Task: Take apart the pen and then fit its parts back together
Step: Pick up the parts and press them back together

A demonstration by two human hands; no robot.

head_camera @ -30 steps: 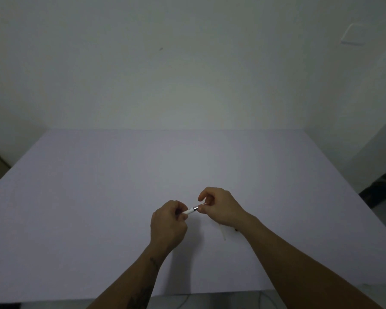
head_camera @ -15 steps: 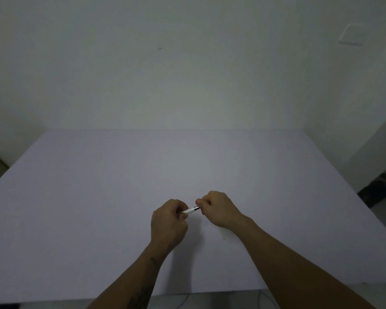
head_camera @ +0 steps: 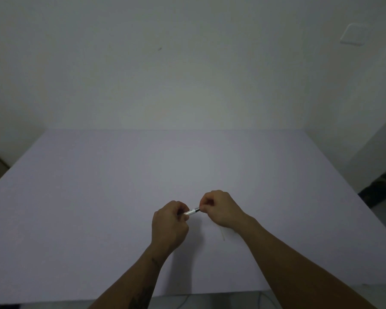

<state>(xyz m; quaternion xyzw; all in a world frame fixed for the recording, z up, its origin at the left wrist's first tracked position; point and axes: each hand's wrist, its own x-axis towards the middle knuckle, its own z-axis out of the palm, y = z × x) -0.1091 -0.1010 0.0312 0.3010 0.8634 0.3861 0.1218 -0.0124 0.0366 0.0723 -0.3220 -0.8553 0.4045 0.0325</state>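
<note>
Seen from the head camera, a person is leaning over a plain pale table (head_camera: pixel 98 197), working just above its near middle. The left hand (head_camera: pixel 168 226) is closing around the white end of a pen (head_camera: pixel 193 211), bracing it, while the right hand (head_camera: pixel 221 208) is pinching the dark end, probably to twist or pull the halves. A thin pale stick (head_camera: pixel 222 234), perhaps the refill, is lying beneath the right wrist.

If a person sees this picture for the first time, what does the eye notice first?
First, the two hands meeting low in the middle: the left hand and right hand pinch the ends of a small white pen. Next, the wide, pale table beneath them, where a thin white stick lies below the right wrist.
</note>
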